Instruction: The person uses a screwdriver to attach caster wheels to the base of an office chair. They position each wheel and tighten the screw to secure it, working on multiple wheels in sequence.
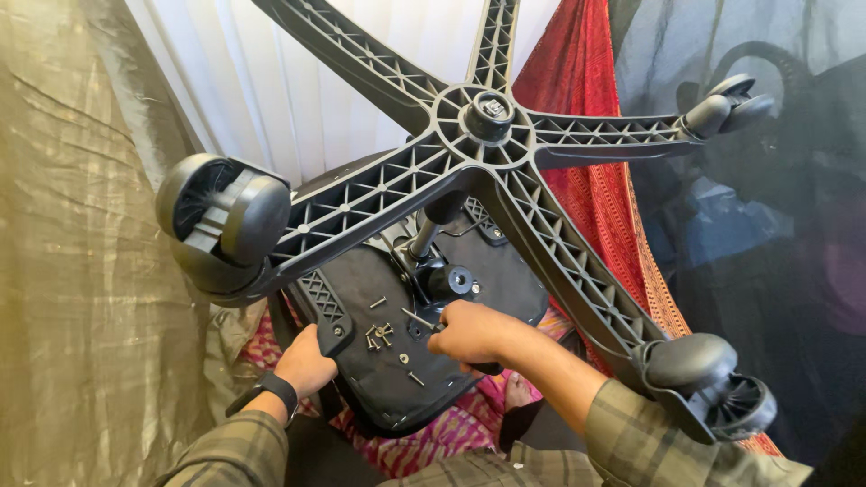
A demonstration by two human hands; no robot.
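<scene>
An office chair lies upside down, its black star base (492,135) with castor wheels (221,216) pointing up toward me. My right hand (474,332) is closed on a screwdriver (424,320) whose thin metal shaft points left over the underside of the black seat (397,388). My left hand (305,362), with a black watch on the wrist, grips the seat's left edge by a black armrest bracket (325,307). Several loose screws (379,335) lie on the seat underside just left of the screwdriver tip.
A gold fabric sheet (81,271) hangs on the left and white curtains (298,99) behind. Red patterned cloth (604,198) drapes behind the base. Another castor (713,379) sits close by my right forearm. Dark objects fill the right side.
</scene>
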